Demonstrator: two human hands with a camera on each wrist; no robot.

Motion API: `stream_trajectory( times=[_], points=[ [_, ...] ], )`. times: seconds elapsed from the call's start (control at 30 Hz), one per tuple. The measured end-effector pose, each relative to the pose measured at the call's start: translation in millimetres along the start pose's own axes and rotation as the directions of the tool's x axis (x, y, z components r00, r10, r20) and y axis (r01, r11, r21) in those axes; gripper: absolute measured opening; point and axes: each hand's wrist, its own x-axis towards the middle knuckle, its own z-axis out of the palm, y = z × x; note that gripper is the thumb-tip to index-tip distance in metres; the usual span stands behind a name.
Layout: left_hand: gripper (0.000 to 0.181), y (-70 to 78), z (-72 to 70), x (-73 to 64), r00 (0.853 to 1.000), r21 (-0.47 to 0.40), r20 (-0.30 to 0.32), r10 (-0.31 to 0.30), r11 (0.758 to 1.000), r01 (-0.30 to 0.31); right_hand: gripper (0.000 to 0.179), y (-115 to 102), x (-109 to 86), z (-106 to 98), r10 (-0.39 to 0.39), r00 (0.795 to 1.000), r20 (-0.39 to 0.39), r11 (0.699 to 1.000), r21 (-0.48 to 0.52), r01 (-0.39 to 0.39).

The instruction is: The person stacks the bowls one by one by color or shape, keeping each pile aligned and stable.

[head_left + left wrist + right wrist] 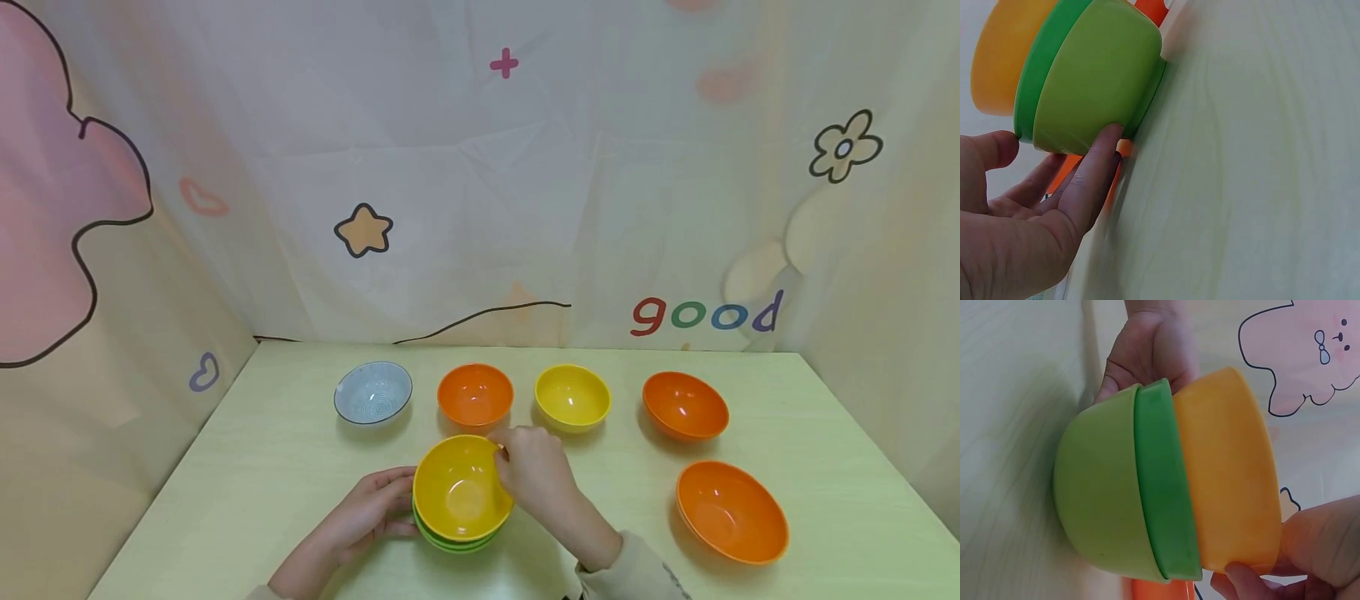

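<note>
A yellow bowl (pixel 462 492) sits tilted in the mouth of a stack of two green bowls. The lower one is a light green bowl (pixel 1100 487); a darker green bowl (pixel 1166 487) is nested in it. My right hand (pixel 536 471) pinches the yellow bowl's rim at its far right side, thumb on the outer wall. On the other side, my left hand (pixel 375 508) rests with extended fingers against the light green bowl's lower wall. Its thumb lies near the darker green rim in the left wrist view.
Behind the stack stand a pale blue bowl (pixel 373 394), an orange bowl (pixel 476 396) and another yellow bowl (pixel 572 398) in a row. To the right are a dark orange bowl (pixel 685 407) and a larger orange bowl (pixel 731 512). A printed curtain (pixel 450 183) hangs behind the table (pixel 247 467).
</note>
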Motion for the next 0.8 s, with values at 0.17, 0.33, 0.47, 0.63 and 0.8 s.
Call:
stream_trajectory(
  times=[0.17,0.33,0.47,0.63,0.8],
  points=[
    [0.059,-1.3,-1.1,0.3,1.000,-0.015,0.012,0.008,1.000,-0.008,0.011,-0.6,-0.6,2.6,-0.001,1.000,-0.004,1.000,-0.002,0.001],
    [0.059,-2.7,-2.0,2.0,1.000,-0.026,0.021,0.009,1.000,-0.009,0.011,-0.9,-0.6,4.3,-0.003,1.000,-0.011,1.000,-0.009,0.003],
    [0.058,-3.4,-2.4,2.7,1.000,-0.031,0.027,0.013,0.999,-0.013,0.011,-1.1,-0.2,5.4,-0.001,1.000,-0.012,1.000,-0.015,0.000],
    [0.056,-4.0,-2.7,2.4,0.999,-0.036,0.031,0.022,0.999,-0.020,0.011,-1.9,-0.1,5.9,0.003,1.000,-0.013,1.000,-0.012,-0.003],
    [0.054,-4.2,-2.6,2.0,0.999,-0.034,0.031,0.025,0.999,-0.024,0.010,-2.4,0.2,6.8,0.006,1.000,-0.013,1.000,-0.008,-0.006]
  ],
)
